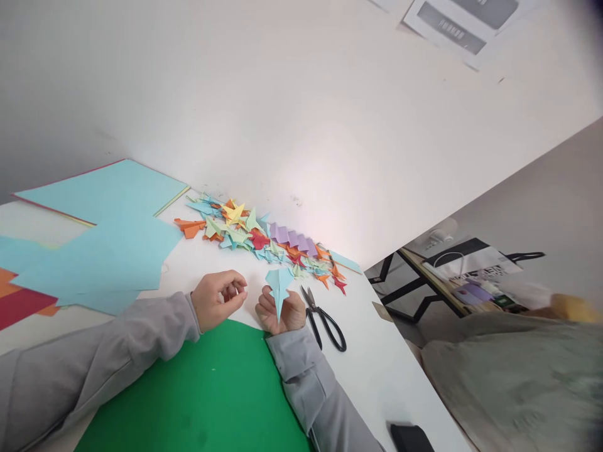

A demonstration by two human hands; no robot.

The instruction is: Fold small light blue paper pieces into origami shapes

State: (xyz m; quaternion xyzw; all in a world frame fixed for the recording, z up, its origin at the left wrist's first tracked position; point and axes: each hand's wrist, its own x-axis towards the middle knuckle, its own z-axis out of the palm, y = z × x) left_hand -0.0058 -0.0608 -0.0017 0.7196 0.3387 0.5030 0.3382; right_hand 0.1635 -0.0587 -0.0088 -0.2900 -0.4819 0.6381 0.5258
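Above the green mat, my right hand (272,316) grips a small folded light-blue paper airplane (279,285), its narrow point aimed down towards me. Just to its left, my left hand (214,300) hovers with fingers loosely curled, thumb apart from them, and nothing visible between. Beneath both forearms lies the green mat (202,395). Beyond the hands is a heap of small folded paper planes (235,235) in orange, yellow, green, red and blue. Black-handled scissors (325,320) rest on the table right of my right hand, blades slightly parted.
Light-blue paper sheets (108,251) spread across the left, with red paper (26,306) at the edge. A purple pleated paper strip (293,240) sits by the heap against the wall. A black object (409,437) lies near the table's right edge. Beyond stands a shelf with a bag (475,260).
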